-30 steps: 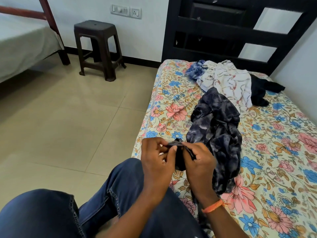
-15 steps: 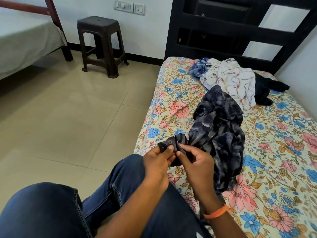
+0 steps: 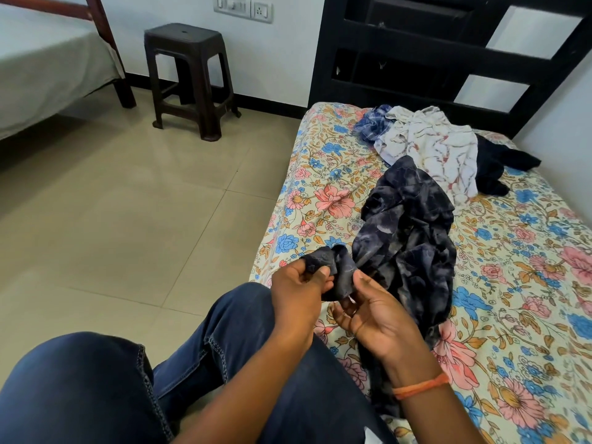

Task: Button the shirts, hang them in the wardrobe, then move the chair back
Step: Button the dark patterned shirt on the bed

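i'm on the buttoning step, working the dark mottled shirt (image 3: 413, 238) that trails across the floral bed (image 3: 528, 283) to my lap. left hand (image 3: 298, 293) is pinched shut on the placket edge near the bed's corner; right hand (image 3: 374, 312) is half curled, thumb and fingertips nipping the same strip just below. next i'd line a button up with its hole and push it through. the button itself is too small to make out. three more garments sit by the headboard: blue checked shirt (image 3: 371, 123), white printed shirt (image 3: 439, 149), dark garment (image 3: 499, 165). stool (image 3: 189, 78) waits by the wall; no wardrobe in view.
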### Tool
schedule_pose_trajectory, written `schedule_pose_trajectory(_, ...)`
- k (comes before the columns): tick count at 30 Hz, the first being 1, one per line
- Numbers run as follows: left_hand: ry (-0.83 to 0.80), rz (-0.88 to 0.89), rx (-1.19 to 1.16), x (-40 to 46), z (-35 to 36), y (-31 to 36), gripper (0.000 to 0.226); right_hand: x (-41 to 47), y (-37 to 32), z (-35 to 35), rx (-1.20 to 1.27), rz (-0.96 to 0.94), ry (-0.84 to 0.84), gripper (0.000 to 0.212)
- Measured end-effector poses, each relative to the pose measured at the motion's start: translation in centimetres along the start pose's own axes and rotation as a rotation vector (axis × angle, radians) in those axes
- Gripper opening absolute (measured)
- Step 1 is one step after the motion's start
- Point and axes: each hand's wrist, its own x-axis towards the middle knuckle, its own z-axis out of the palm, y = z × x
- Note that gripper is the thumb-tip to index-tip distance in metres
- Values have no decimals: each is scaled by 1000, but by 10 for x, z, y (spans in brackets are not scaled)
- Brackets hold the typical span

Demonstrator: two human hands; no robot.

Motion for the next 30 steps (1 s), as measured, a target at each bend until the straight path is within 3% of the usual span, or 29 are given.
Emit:
schedule_pose_trajectory(8,33,23,57,-1,0,2,16,-4,-4,5,32,-44,-58,23)
schedule_pose_trajectory(13,42,39,19,-2,2,3,14,-3,-5,5,66,2,35,6)
schedule_pose_trajectory(19,45,53,-11,-6,3,5,17,-3,-7,4,51,-61,-54,22)
schedule_pose_trajectory(23,51,65,19,-6,3,4,13,-2,-3,5,-83,-353,173,8)
schedule_pose_trajectory(26,38,84,37,-7,3,3,11,-3,3,-2,-378,-634,347,2)
schedule_pose_trajectory(30,20,125,101,-9,5,1,15,-7,11,-2,-848,-1037,346,11)
